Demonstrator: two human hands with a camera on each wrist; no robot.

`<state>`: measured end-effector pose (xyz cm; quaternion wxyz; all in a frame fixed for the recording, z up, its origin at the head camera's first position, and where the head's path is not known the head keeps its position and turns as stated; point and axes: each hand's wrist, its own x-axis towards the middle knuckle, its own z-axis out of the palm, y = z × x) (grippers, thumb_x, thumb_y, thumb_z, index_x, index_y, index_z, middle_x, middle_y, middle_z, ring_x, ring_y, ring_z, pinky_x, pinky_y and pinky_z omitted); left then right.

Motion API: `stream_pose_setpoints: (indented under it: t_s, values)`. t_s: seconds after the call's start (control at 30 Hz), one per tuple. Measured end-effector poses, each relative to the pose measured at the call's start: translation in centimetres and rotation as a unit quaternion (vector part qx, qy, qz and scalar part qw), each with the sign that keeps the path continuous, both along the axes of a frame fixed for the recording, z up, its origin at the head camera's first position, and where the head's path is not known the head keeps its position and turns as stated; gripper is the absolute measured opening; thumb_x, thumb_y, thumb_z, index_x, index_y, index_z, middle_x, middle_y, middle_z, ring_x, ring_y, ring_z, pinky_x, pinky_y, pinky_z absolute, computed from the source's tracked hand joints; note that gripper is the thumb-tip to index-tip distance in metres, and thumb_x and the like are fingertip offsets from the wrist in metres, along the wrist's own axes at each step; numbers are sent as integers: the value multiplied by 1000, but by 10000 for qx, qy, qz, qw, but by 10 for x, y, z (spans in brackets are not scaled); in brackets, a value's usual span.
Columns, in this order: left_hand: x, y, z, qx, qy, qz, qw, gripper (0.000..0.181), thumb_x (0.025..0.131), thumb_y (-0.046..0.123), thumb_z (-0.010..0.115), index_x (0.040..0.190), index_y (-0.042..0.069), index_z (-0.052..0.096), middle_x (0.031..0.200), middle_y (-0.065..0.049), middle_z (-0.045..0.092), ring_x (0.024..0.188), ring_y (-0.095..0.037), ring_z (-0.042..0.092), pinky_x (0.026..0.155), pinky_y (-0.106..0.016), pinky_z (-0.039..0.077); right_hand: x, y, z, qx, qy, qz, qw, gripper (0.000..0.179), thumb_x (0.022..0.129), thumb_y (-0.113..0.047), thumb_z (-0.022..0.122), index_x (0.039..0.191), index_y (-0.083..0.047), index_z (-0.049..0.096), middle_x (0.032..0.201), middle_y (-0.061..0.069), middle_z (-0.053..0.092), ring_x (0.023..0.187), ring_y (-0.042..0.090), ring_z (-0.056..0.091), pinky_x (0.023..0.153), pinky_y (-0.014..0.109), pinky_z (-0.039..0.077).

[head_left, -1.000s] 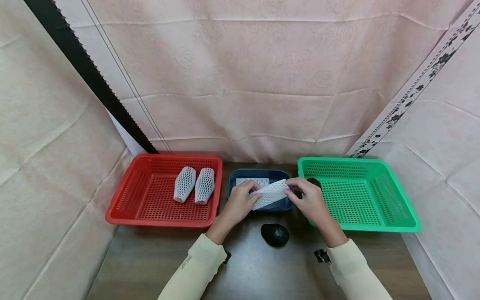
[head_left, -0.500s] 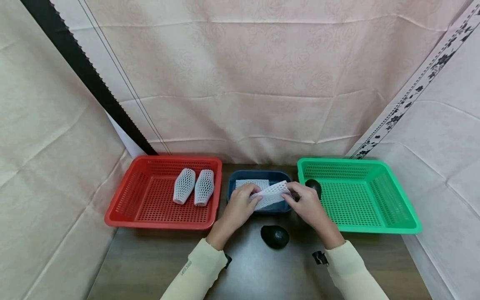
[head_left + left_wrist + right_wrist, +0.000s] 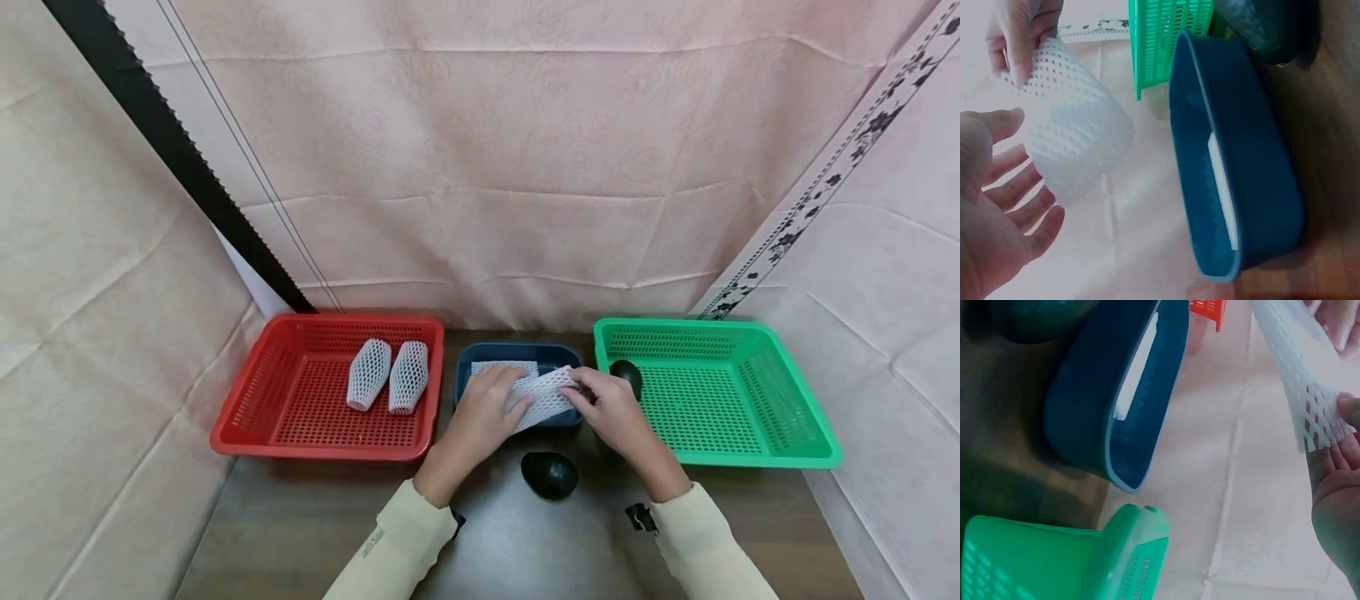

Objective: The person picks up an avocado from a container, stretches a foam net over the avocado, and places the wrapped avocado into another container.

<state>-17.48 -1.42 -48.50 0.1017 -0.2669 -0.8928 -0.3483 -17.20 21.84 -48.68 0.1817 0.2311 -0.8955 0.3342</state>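
Observation:
A white foam net sleeve (image 3: 546, 397) is held above the small blue bin (image 3: 517, 345). My right hand (image 3: 613, 410) pinches its right end between thumb and fingers. My left hand (image 3: 482, 417) is at the other end, fingertips touching the sleeve's edge; in the left wrist view its thumb (image 3: 1007, 123) stands apart from the fingers. Flat white netting (image 3: 504, 366) lies inside the blue bin. A dark avocado (image 3: 550, 475) rests on the table in front of the bin, between my forearms. Another avocado (image 3: 627, 375) is in the green basket (image 3: 813, 417), by its left wall.
To the left stands a red basket (image 3: 247, 417) holding two net-wrapped items (image 3: 370, 374), side by side at its right. The green basket is to the right of the blue bin. A pale cloth (image 3: 480, 167) hangs behind, with more cloth at both sides.
My left hand has shifted slightly, its fingers looser and further over the sleeve. The right hand came down a little and keeps its pinch. Baskets and avocados stay in place.

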Motion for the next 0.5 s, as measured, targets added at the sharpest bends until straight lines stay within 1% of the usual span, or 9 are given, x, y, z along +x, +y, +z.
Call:
stream_pose_setpoints:
  t_s: [0.1, 0.17, 0.23, 0.33, 0.43, 0.5]
  values:
    - [0, 5, 5, 6, 468, -250, 9986, 39, 98, 28, 71, 133, 11, 67, 134, -6, 68, 122, -21, 64, 109, -38, 51, 2, -3, 4, 147, 43, 85, 9998, 19, 91, -11, 79, 108, -7, 74, 96, 5, 75, 77, 12, 65, 71, 30, 63]
    - [-1, 8, 7, 57, 631, -385, 9972, 36, 99, 25, 70, 132, 11, 67, 131, -7, 70, 119, -20, 66, 107, -35, 52, 3, -5, 7, 198, 57, 134, 9997, 20, 91, -12, 79, 110, -7, 74, 100, 6, 76, 81, 14, 69, 75, 33, 63]
    - [-1, 10, 8, 163, 642, -486, 9966, 33, 100, 21, 70, 130, 8, 68, 127, -8, 71, 116, -21, 68, 104, -35, 54, 4, -7, 9, 203, 123, 223, 9995, 21, 91, -12, 79, 111, -6, 74, 103, 8, 77, 85, 17, 72, 77, 35, 63]
    - [-2, 11, 9, 418, 547, -525, 9962, 30, 101, 16, 67, 128, 6, 69, 125, -9, 72, 112, -21, 70, 102, -34, 55, 4, -7, 11, 195, 306, 393, 9986, 24, 90, -10, 80, 112, -5, 73, 105, 9, 77, 87, 18, 74, 77, 35, 63]
    - [-3, 10, 8, 815, 423, -527, 9944, 28, 101, 13, 66, 128, 4, 69, 125, -12, 73, 111, -23, 72, 101, -36, 56, 4, -5, 12, 239, 427, 558, 9972, 27, 88, -10, 81, 113, -4, 71, 105, 10, 77, 86, 17, 75, 75, 33, 63]
    - [-4, 9, 7, 1050, 381, -503, 9925, 28, 101, 10, 65, 127, 3, 69, 125, -14, 73, 111, -24, 72, 100, -37, 56, 4, -4, 12, 314, 393, 643, 9967, 30, 88, -11, 81, 115, -4, 69, 105, 10, 77, 86, 17, 75, 74, 33, 63]
